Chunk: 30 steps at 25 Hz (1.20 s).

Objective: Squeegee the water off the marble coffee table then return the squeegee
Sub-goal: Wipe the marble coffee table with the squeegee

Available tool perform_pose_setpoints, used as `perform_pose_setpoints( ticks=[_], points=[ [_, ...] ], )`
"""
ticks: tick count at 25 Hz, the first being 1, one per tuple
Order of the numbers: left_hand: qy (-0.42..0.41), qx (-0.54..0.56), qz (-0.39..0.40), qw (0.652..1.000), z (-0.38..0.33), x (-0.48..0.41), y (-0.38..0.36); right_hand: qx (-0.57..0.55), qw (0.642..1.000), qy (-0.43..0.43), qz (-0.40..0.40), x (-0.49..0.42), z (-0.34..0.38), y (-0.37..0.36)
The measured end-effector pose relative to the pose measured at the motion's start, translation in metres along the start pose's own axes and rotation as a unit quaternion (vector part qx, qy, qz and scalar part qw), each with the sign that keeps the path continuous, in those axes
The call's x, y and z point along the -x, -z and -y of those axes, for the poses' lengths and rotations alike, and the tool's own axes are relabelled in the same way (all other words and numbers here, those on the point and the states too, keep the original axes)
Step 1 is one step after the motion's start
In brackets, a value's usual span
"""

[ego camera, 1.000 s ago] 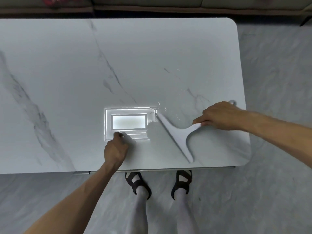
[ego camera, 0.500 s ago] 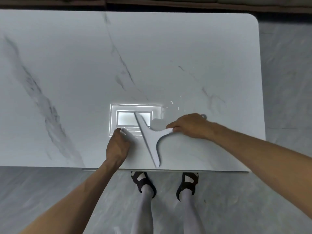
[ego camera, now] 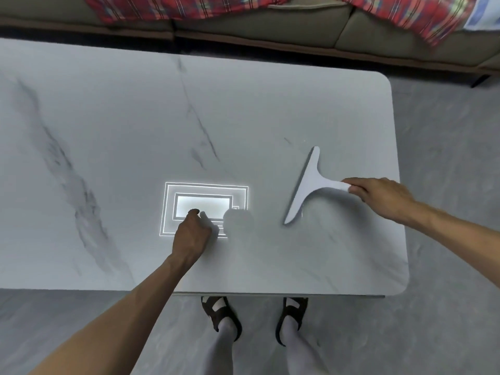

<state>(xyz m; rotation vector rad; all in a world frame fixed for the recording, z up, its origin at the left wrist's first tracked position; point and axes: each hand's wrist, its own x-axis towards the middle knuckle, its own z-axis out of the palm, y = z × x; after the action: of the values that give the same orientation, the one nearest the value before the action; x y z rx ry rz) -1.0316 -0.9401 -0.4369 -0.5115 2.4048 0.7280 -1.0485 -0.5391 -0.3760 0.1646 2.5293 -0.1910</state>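
Observation:
A white T-shaped squeegee [ego camera: 307, 185] lies on the right part of the marble coffee table [ego camera: 135, 125], its blade running from far to near and tilted a little. My right hand [ego camera: 378, 196] pinches the end of its handle from the right. My left hand [ego camera: 192, 234] rests on the table near the front edge with curled fingers, holding nothing, over a bright rectangular light reflection [ego camera: 205, 207]. I see no clear water drops on the marble.
A sofa [ego camera: 270, 31] with a red plaid cloth [ego camera: 189, 6] runs along the far side of the table. My feet in dark sandals [ego camera: 224, 315] stand on the grey floor at the table's front edge. The table's right edge is near my right wrist.
The squeegee has moved right, away from the light reflection, and its blade has swung to lean the other way. My right hand now holds only the handle's end. My left hand stayed put.

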Motion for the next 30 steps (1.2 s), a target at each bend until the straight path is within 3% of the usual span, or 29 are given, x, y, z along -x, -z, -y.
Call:
perform_pose_setpoints(
  ticks=[3, 9, 11, 13, 16, 19, 21, 26, 30],
  points=[
    [0.000, -0.034, -0.008, 0.999, -0.003, -0.016, 0.012, -0.146, 0.989, 0.008, 0.011, -0.039, 0.062, 0.011],
    [-0.052, -0.175, -0.010, 0.983, -0.012, -0.052, -0.012, -0.335, 0.941, -0.003, -0.047, -0.189, 0.197, 0.055],
    [-0.040, -0.197, 0.000, 0.980, -0.023, -0.059, -0.021, -0.366, 0.929, -0.036, -0.042, -0.225, 0.224, 0.062],
    [-0.028, -0.208, 0.013, 0.978, -0.032, -0.065, -0.027, -0.317, 0.948, -0.014, -0.037, -0.240, 0.233, 0.057],
    [-0.003, -0.208, 0.017, 0.978, -0.051, -0.069, -0.025, -0.151, 0.982, 0.107, -0.045, -0.225, 0.204, 0.033],
    [0.016, -0.180, -0.033, 0.983, -0.070, -0.071, -0.025, -0.074, 0.978, 0.194, -0.007, -0.190, 0.131, 0.010],
    [-0.017, -0.171, -0.055, 0.984, -0.079, -0.075, -0.032, -0.041, 0.980, 0.196, 0.012, -0.169, 0.075, 0.009],
    [-0.094, -0.206, -0.019, 0.974, -0.120, -0.091, -0.072, 0.046, 0.983, 0.175, 0.029, -0.142, -0.030, 0.051],
    [-0.127, -0.281, 0.016, 0.951, -0.152, -0.114, -0.100, -0.052, 0.983, 0.161, -0.063, -0.195, -0.036, 0.102]
  ],
)
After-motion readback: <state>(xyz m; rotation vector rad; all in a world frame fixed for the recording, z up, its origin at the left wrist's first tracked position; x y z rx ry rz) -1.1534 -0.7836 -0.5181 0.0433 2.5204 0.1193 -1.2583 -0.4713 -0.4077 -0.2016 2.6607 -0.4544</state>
